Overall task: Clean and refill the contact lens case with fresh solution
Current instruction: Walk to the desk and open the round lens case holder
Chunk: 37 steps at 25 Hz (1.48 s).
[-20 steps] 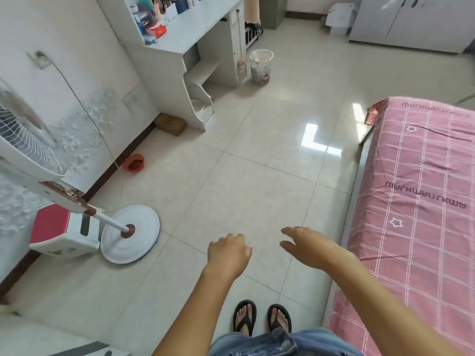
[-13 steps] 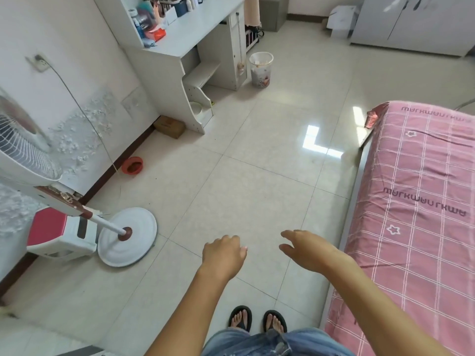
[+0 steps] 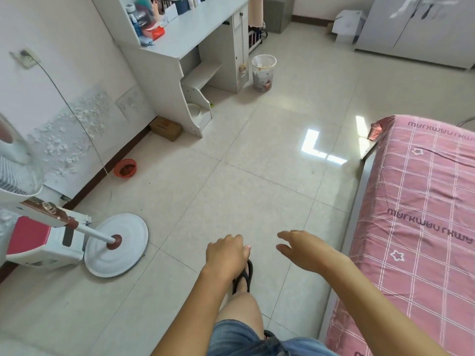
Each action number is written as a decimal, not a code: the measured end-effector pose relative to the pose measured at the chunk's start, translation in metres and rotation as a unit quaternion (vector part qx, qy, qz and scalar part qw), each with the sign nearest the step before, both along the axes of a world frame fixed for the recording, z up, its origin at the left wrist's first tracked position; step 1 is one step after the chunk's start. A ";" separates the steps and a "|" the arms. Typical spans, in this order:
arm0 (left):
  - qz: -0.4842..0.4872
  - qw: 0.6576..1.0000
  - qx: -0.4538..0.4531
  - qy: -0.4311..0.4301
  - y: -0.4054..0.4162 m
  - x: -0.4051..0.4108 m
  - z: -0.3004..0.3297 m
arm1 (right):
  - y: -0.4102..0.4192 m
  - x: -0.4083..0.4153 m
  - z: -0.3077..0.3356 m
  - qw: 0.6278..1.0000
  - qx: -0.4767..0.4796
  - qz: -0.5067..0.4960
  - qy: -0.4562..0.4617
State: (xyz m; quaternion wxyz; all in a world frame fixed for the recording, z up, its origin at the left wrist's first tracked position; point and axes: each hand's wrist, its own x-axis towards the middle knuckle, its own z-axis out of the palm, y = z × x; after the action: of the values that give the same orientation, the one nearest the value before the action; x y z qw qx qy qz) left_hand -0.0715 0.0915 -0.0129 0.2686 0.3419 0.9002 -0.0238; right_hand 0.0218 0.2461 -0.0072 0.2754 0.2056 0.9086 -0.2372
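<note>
Contact lens case can't be seen; left hand (image 3: 226, 255) curled, right hand (image 3: 305, 249) loose, both empty, over shiny floor tiles (image 3: 257, 196) by a pink checked bed (image 3: 421, 227).

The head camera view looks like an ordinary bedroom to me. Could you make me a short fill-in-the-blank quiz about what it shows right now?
1. Both the left hand and the right hand hold ____.
2. The bed on the person's right has a checked cover coloured ____.
3. The wastebasket stands on the floor beside the white ____.
4. The small bowl on the floor by the wall is coloured ____.

Missing words: nothing; pink; desk; red
</note>
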 end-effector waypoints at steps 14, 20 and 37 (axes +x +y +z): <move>-0.029 1.000 0.002 0.004 0.112 -0.206 0.001 | 0.109 -0.205 0.009 1.000 0.013 -0.008 0.017; -0.026 1.000 -0.006 -0.013 0.189 -0.269 -0.005 | 0.191 -0.264 0.005 1.000 0.000 -0.023 0.008; 0.051 0.998 0.012 -0.026 0.423 -0.446 -0.004 | 0.428 -0.462 0.001 0.997 0.012 0.071 -0.026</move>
State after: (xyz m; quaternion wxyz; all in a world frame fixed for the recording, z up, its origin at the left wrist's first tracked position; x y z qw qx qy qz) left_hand -0.5171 0.5148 -0.0168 0.2885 0.2989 0.9096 0.0092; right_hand -0.4400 0.6736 -0.0064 0.3121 0.1503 0.9163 -0.2010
